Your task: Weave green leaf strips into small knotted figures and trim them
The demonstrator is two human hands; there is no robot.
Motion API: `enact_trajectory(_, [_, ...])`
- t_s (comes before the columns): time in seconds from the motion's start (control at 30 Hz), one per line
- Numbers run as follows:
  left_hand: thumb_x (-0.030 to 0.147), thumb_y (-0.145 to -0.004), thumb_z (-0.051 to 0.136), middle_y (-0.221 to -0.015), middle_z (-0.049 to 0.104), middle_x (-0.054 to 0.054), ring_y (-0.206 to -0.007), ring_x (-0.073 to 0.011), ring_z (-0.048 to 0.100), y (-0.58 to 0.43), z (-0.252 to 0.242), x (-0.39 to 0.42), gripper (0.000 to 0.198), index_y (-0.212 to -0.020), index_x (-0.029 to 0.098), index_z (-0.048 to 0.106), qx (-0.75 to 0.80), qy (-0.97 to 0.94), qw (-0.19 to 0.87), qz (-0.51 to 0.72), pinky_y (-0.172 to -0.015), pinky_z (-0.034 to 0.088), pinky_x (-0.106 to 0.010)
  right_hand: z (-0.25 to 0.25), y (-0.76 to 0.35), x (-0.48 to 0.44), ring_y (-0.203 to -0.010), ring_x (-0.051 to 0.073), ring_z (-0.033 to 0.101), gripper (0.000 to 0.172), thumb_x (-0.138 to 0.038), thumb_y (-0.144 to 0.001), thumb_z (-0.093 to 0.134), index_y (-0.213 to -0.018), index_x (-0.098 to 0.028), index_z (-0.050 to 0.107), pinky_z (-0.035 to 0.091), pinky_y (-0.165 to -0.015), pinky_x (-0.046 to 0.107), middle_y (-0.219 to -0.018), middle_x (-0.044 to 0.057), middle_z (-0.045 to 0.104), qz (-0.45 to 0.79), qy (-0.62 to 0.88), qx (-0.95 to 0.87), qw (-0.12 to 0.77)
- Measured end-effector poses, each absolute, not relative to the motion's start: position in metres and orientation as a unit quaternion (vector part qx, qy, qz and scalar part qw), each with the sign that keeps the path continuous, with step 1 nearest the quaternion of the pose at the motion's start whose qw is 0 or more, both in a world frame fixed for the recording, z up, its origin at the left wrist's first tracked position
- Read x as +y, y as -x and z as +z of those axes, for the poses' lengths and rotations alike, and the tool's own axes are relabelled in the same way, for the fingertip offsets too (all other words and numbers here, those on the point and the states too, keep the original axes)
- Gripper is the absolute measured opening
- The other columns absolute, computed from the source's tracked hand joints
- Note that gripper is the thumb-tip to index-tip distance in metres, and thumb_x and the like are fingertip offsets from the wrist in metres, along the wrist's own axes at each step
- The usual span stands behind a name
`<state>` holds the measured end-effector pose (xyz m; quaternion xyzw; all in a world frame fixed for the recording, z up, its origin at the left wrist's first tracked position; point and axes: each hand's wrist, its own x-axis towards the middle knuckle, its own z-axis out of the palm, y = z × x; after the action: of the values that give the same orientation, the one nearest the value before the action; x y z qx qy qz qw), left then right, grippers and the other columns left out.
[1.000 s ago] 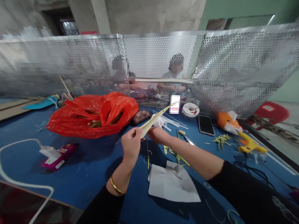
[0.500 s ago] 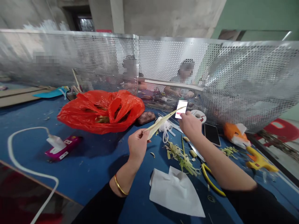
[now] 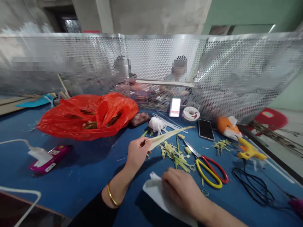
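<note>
My left hand (image 3: 138,153) pinches the broad end of a long, pale yellow-green leaf strip (image 3: 163,138), which tapers to a thin tip pointing right. Lower down, my right hand (image 3: 181,189) is curled over a white sheet (image 3: 153,192) that looks like cloth or paper, and the sheet's left side is lifted. The right fingertips are partly hidden. Just beyond my hands lie pale green plant trimmings (image 3: 175,154). Scissors (image 3: 201,156) with one yellow and one red handle rest on the blue table, their blades apart.
A red plastic bag (image 3: 71,116) with brown material inside sits left. A purple power strip (image 3: 50,159), white string (image 3: 157,124), a tape roll (image 3: 191,113), a dark-screened phone (image 3: 205,129), and a yellow glue gun (image 3: 251,151) lie around. Behind a perforated metal screen (image 3: 156,53) people sit.
My right hand has left the strip's thin tip and come down onto the white sheet, lifting its edge. My left hand still holds the strip, now lower. The view has shifted right.
</note>
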<state>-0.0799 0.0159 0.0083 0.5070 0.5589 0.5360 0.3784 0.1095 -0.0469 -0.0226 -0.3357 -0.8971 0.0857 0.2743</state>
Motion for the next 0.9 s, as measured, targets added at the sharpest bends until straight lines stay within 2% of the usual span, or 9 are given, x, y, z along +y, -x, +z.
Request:
enact_trajectory(0.07, [0.033,-0.072,0.065,-0.050,0.060,0.002,-0.043,-0.0137,0.055,0.075,0.010,0.012,0.020,-0.065,0.016,0.073,0.549,-0.537,0.402,0.498,-0.044,0.043,-0.022,-0.005,-0.123,-0.046,-0.069,0.016,0.062,0.023,-0.010,-0.092,0.043,-0.105,-0.019,0.060,0.049,-0.060,0.026,-0.084,0.006,0.064,0.084,0.359,-0.842,0.394])
enact_trajectory(0.13, [0.032,-0.073,0.065,-0.052,0.062,0.001,-0.046,-0.0138,0.055,0.068,0.012,0.007,0.019,-0.067,0.016,0.075,0.543,-0.576,0.410,0.453,-0.047,0.043,-0.022,0.007,-0.132,-0.044,-0.075,0.018,0.064,0.029,-0.011,-0.093,0.045,-0.115,-0.019,0.062,0.051,-0.063,0.028,-0.089,0.009,0.064,-0.016,0.402,-0.804,0.438])
enact_trajectory(0.2, [0.033,-0.076,0.063,-0.054,0.065,0.000,-0.047,-0.0140,0.055,0.061,0.011,0.001,0.021,-0.073,0.017,0.077,0.539,-0.607,0.405,0.422,-0.047,0.042,-0.022,0.008,-0.135,-0.041,-0.072,0.019,0.063,0.028,-0.014,-0.094,0.046,-0.113,-0.020,0.066,0.049,-0.060,0.029,-0.086,0.009,0.065,-0.119,0.419,-0.809,0.395])
enact_trajectory(0.27, [0.033,-0.078,0.061,-0.062,0.069,-0.002,-0.051,-0.0149,0.057,0.056,0.009,-0.004,0.023,-0.078,0.017,0.077,0.517,-0.624,0.419,0.409,-0.049,0.044,-0.023,0.002,-0.133,-0.036,-0.068,0.018,0.060,0.028,-0.014,-0.096,0.044,-0.109,-0.018,0.069,0.047,-0.060,0.029,-0.083,0.009,0.066,-0.171,0.411,-0.825,0.346])
enact_trajectory(0.4, [0.033,-0.086,0.055,-0.069,0.070,-0.003,-0.057,-0.0158,0.060,0.053,0.005,-0.012,0.027,-0.082,0.018,0.076,0.496,-0.675,0.366,0.405,-0.055,0.046,-0.024,-0.013,-0.126,-0.031,-0.077,0.018,0.059,0.029,-0.011,-0.097,0.043,-0.112,-0.013,0.067,0.046,-0.070,0.030,-0.089,0.011,0.066,-0.186,0.389,-0.843,0.322])
enact_trajectory(0.57, [0.028,-0.089,0.053,-0.076,0.073,-0.005,-0.071,-0.0181,0.066,0.056,0.012,-0.014,0.024,-0.085,0.020,0.075,0.456,-0.757,0.262,0.388,-0.066,0.046,-0.025,-0.015,-0.127,-0.032,-0.077,0.019,0.056,0.029,-0.012,-0.097,0.041,-0.111,-0.016,0.067,0.043,-0.070,0.031,-0.090,0.010,0.065,-0.189,0.389,-0.845,0.313])
enact_trajectory(0.77, [0.027,-0.086,0.052,-0.071,0.072,-0.003,-0.065,-0.0177,0.064,0.060,0.022,-0.012,0.024,-0.077,0.020,0.074,0.477,-0.739,0.259,0.401,-0.061,0.046,-0.025,-0.012,-0.141,-0.015,-0.073,0.020,0.053,0.030,-0.009,-0.093,0.040,-0.106,-0.014,0.068,0.041,-0.066,0.031,-0.092,0.012,0.062,-0.193,0.468,-0.810,0.296])
enact_trajectory(0.9, [0.031,-0.084,0.055,-0.063,0.068,-0.001,-0.056,-0.0161,0.061,0.067,0.022,-0.008,0.024,-0.074,0.019,0.074,0.497,-0.697,0.276,0.437,-0.054,0.045,-0.024,-0.006,-0.159,0.000,-0.061,0.018,0.046,0.028,-0.010,-0.090,0.044,-0.092,-0.016,0.071,0.036,-0.060,0.030,-0.087,0.010,0.062,-0.236,0.548,-0.764,0.246])
